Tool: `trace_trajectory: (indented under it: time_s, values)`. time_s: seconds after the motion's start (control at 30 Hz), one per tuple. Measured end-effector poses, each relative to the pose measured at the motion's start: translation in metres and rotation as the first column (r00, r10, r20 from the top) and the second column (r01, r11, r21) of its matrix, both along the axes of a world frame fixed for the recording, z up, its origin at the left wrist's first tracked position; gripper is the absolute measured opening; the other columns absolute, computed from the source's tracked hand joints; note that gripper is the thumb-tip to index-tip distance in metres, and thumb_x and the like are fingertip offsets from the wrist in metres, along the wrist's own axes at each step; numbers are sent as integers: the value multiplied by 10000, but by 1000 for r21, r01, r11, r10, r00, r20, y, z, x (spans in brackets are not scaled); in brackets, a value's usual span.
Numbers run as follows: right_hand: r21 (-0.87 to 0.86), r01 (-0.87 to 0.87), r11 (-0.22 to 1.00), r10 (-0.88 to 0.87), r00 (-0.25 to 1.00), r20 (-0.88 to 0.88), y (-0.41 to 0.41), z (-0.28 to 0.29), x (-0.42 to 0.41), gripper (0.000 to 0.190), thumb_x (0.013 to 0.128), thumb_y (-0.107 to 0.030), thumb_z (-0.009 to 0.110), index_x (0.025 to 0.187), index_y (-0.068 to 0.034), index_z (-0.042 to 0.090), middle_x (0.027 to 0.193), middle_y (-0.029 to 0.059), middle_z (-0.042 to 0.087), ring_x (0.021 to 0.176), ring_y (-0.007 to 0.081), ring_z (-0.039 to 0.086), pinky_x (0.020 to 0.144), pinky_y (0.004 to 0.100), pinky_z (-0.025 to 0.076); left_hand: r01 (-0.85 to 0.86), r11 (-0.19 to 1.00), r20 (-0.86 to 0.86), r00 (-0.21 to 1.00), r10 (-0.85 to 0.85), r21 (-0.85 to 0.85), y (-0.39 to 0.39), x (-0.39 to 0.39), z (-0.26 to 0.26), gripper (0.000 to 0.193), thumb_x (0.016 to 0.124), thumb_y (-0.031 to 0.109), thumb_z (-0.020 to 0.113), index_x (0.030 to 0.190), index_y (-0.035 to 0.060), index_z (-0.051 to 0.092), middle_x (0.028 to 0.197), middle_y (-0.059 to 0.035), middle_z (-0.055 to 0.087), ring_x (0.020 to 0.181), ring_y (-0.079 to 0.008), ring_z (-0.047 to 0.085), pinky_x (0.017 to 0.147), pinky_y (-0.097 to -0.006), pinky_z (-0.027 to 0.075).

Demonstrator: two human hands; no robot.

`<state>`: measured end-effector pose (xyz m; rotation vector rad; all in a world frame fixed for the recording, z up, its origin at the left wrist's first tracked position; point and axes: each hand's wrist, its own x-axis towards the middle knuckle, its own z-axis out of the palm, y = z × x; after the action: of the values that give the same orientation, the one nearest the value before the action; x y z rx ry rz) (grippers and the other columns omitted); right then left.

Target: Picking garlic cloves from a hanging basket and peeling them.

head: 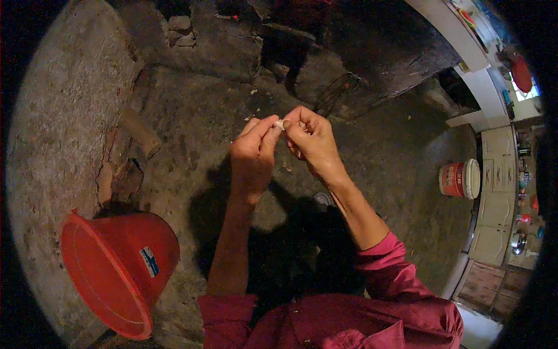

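In front of my chest, both hands meet over a small whitish piece [279, 125], too small and covered to name surely. My left hand [254, 141] pinches one end of it between thumb and fingertips. On the other side, my right hand [311, 137] holds it between thumb and bent index finger, its other fingers curled inward. The fingertips nearly touch, so most of the piece is hidden. Below them lies the rough concrete floor [196, 126], with a few pale scraps [254, 91] scattered past my hands.
A red plastic bucket [130, 248] faces sideways at lower left, near firewood [141, 135] along the wall. Dark masonry [226, 54] stands ahead. To the right are a lidded white-and-red pail [457, 179] bearing writing and pale cabinets [492, 209]. My shoe [322, 199] shows below.
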<state>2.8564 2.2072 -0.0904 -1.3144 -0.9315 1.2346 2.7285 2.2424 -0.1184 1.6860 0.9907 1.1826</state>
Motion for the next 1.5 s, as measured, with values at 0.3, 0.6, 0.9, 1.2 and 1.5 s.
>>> trace_trajectory:
  time_s: [0.3, 0.6, 0.9, 1.2, 1.5]
  values:
    - [35, 19, 999, -21, 998, 67, 0, 5, -6, 106, 853, -142, 545, 781, -65, 552, 614, -54, 490, 537, 21, 414, 465, 195, 316, 367, 720, 546, 838, 20, -590, 1, -4, 15, 214, 922, 194, 481, 987, 7, 561, 724, 14, 480, 588, -45, 411, 480, -191, 307]
    - [14, 68, 998, -69, 996, 62, 3, 8, 3, 75, 837, -107, 525, 811, -51, 569, 607, -45, 508, 533, 34, 463, 468, 204, 365, 410, 691, 629, 773, 83, -595, 5, -6, 19, 225, 931, 220, 451, 985, 17, 532, 709, 22, 452, 580, -36, 392, 474, -176, 300]
    - [44, 73, 996, -81, 976, 202, 3, 0, -5, 122, 819, -100, 518, 871, -22, 597, 658, -14, 552, 575, 44, 473, 510, 208, 384, 78, 921, 135, 990, -28, -382, -1, -4, 5, 229, 922, 170, 447, 955, -3, 594, 716, -35, 534, 624, -99, 496, 549, -255, 410]
    - [139, 81, 987, -128, 918, 374, 0, -3, -9, 162, 866, -156, 539, 860, -8, 603, 685, 67, 606, 597, 100, 533, 547, 272, 439, -44, 997, -64, 997, 40, -63, -3, 1, 2, 175, 894, 101, 463, 921, -21, 586, 780, -154, 573, 666, -272, 562, 604, -344, 450]
    - [85, 37, 996, -71, 893, 444, 3, 2, 0, 179, 862, -184, 577, 837, -7, 591, 665, 53, 602, 607, 88, 533, 539, 265, 424, -24, 982, -112, 993, 46, 190, 0, 5, 3, 169, 901, 85, 445, 921, -15, 580, 796, -144, 576, 653, -265, 551, 593, -338, 452]
